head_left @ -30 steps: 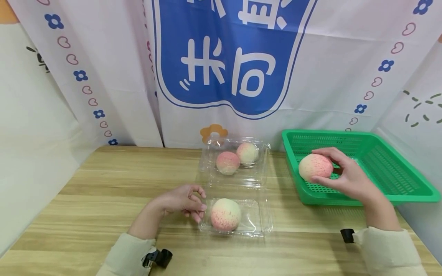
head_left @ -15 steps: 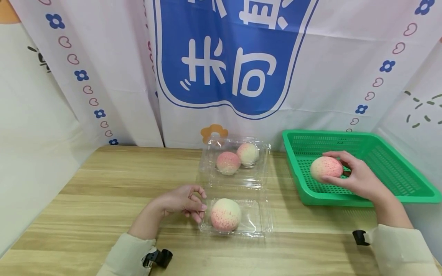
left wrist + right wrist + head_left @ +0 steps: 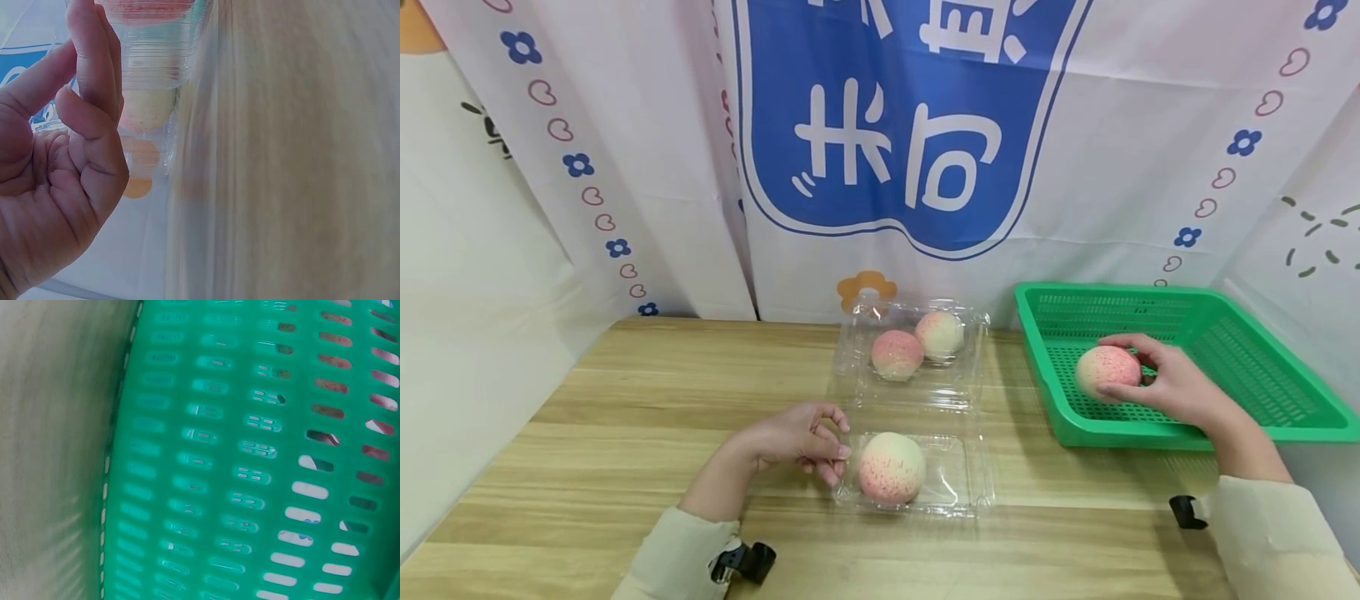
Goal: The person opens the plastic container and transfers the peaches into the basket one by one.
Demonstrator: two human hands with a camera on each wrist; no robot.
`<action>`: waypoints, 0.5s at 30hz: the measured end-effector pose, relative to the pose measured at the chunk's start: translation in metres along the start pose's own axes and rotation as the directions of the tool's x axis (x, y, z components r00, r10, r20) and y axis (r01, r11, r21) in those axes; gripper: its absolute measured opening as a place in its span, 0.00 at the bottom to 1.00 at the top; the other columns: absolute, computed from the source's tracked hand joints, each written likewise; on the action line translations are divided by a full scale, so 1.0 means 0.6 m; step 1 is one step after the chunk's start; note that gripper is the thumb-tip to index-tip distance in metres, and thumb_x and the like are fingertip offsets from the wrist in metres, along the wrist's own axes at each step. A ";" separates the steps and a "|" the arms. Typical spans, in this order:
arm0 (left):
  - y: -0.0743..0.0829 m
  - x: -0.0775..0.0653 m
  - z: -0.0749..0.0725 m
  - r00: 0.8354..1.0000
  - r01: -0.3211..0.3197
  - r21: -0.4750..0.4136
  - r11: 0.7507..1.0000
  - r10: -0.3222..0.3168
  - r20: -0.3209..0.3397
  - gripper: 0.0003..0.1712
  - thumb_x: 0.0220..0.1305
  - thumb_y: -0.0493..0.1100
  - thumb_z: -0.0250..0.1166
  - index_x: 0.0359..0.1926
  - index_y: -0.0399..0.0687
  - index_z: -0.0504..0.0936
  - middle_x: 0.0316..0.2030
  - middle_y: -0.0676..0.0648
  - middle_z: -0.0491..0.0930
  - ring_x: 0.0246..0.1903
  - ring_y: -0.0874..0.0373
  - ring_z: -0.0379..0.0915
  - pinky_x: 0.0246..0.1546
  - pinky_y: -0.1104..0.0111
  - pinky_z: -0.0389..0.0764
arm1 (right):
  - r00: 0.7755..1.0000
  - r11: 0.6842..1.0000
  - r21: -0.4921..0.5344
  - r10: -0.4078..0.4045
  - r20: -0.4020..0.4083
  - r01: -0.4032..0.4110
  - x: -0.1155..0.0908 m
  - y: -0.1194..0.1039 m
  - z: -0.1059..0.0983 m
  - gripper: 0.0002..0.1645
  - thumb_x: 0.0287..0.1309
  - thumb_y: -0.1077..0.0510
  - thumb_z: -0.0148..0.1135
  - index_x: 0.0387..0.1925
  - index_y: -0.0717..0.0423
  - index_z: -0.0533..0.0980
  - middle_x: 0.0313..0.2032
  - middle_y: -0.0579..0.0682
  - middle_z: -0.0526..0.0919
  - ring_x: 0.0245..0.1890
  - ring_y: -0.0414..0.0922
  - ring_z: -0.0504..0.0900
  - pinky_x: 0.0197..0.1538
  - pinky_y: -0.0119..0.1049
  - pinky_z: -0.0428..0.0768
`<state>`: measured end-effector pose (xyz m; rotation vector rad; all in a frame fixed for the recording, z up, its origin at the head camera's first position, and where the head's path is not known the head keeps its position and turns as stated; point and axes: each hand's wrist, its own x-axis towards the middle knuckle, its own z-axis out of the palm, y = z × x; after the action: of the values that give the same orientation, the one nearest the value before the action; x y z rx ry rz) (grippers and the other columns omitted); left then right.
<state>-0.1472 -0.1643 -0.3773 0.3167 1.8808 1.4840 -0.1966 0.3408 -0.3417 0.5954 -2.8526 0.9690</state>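
In the head view my right hand (image 3: 1172, 379) grips a pale pink-and-cream peach (image 3: 1105, 372) between thumb and fingers, low inside the green basket (image 3: 1150, 435). The right wrist view is filled by the slotted green wall (image 3: 162, 431), which hides most of that hand. My left hand (image 3: 797, 439) has bent fingers at the left edge of an opened clear plastic clamshell box (image 3: 947, 479), pinching its rim. One peach (image 3: 891, 468) sits in the near half. Two more, a pinker peach (image 3: 897, 355) and a pale peach (image 3: 939, 334), show through the raised far half.
The wooden table (image 3: 647, 400) meets a printed white curtain (image 3: 647, 167) at the back. White side walls (image 3: 467, 333) stand left and right. The basket takes up the table's back right corner.
My right hand has carried its peach rightward and slightly down into the basket, settling lower in the last half second. My left hand and the clamshell box stay where they were.
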 end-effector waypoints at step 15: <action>-0.005 0.004 0.000 1.000 0.001 -0.005 1.000 -0.001 -0.008 0.22 0.65 0.35 0.64 0.53 0.30 0.65 0.26 0.48 0.85 0.22 0.62 0.82 0.23 0.74 0.68 | 0.987 1.000 0.021 -0.005 0.159 0.002 0.020 0.007 0.010 0.35 0.56 0.56 0.73 0.62 0.63 0.70 0.46 0.58 0.80 0.35 0.36 0.75 0.34 0.32 0.78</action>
<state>-0.1483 -0.1637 -0.3810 0.3072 1.8833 1.4910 -0.2091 0.3361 -0.3469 0.7107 -2.9817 0.9942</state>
